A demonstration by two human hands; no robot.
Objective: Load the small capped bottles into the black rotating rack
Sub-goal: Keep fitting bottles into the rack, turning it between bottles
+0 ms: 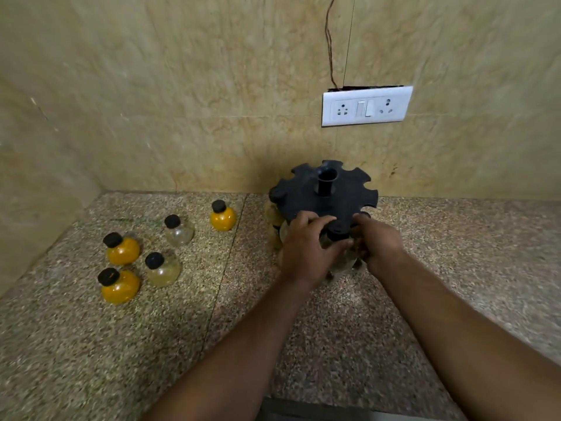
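Gripping black notched plastic rotating rack near rim, left hand fingers curled; right hand wrapping clear black-capped bottle. Could spin, missing notch, dropping bottle.

A speckled brown-and-grey granite tabletop, crossed by a thin dark seam, meets a beige marbled stone wall. On the wall is a white rectangular plastic switch-and-socket plate, with a thin brown wire running up from its top edge.
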